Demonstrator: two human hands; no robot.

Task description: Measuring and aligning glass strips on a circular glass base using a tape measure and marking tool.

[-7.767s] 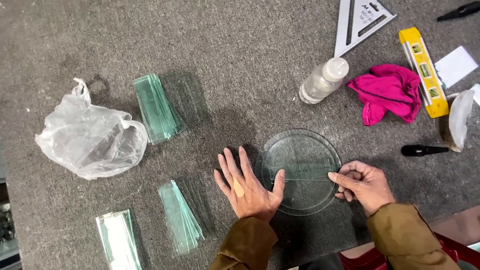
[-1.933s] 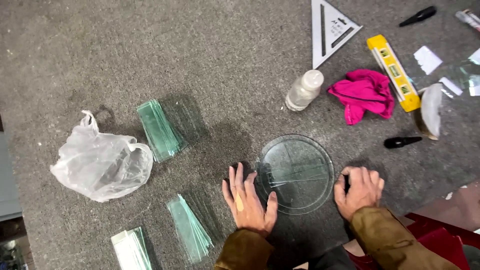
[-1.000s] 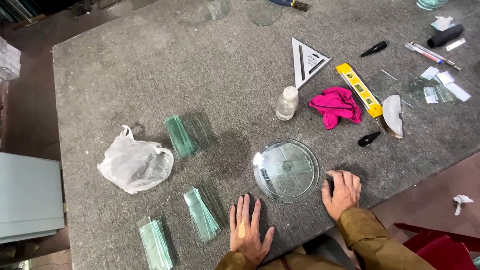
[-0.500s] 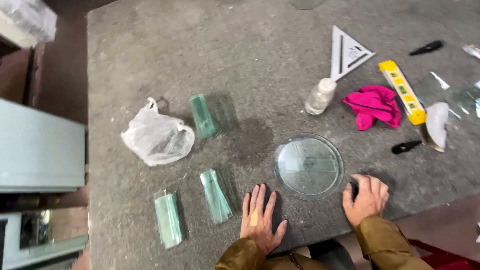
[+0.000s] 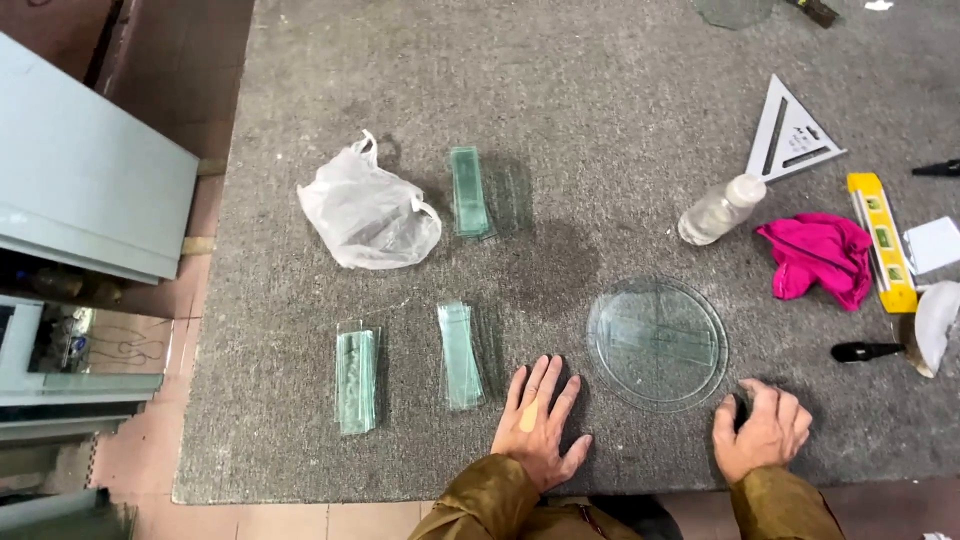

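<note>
Glass disc (image 5: 657,343): round, clear, faint green at the rim, flat on the grey felt table (image 5: 620,130). It lies between the 2 hands, touching neither. Left hand (image 5: 540,422) rests flat, fingers spread, holding nothing, just left of the disc. Right hand (image 5: 765,432) sits loosely curled, empty, beside its lower right edge.

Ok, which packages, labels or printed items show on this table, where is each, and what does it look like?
Plastic bag: upper left, crumpled, translucent white.
Bottle: right of centre, lying tilted, clear with white cap.
Triangular square: upper right, white with printed markings.
Spirit level: far right, yellow bar with markings.
Paper slip: right edge, white.
</note>
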